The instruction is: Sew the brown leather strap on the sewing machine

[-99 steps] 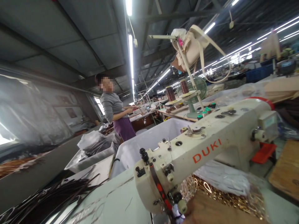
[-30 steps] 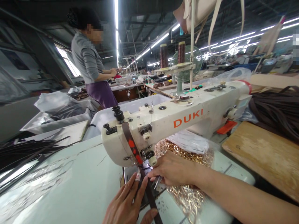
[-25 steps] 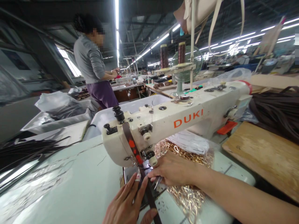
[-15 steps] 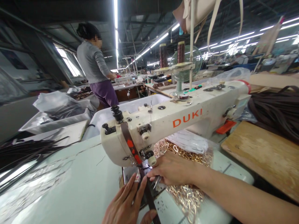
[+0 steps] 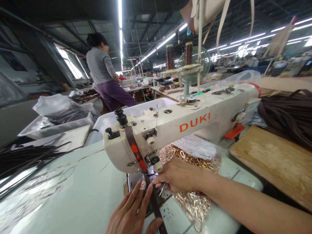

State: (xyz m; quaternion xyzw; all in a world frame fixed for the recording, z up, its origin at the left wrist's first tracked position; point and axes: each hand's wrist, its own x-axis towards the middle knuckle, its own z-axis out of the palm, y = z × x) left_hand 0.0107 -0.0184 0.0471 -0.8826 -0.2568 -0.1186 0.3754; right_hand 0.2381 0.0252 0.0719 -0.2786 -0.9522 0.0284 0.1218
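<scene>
Pale green laminate covers the desk (image 5: 73, 195), smooth and a bit scuffed, and it's the biggest thing around. On it sits the cream sewing machine (image 5: 185, 125), a long boxy arm with orange DUKI lettering, black knobs and a red handwheel rim at the far end. To the right, a raw wooden board (image 5: 273, 162) and a heap of dark brown straps (image 5: 290, 113). Behind the machine there's a white plastic bin (image 5: 136, 112), and a person in a grey top (image 5: 99, 66) stands further back. Under the arm lies a crinkly clear bag of gold metal rings (image 5: 197, 201), shiny and tangled.

The strap (image 5: 156, 208) itself is narrow, flat, dark brown leather-looking stuff, running from under the needle area straight toward the camera. The left hand (image 5: 131, 213) lies flat beside it, fingers spread and pressing down, thumb touching the strap's edge. The right hand (image 5: 179, 177) rests at the presser foot with its fingers pinched together on a small metal tool (image 5: 162, 189), tip right by the strap.
</scene>
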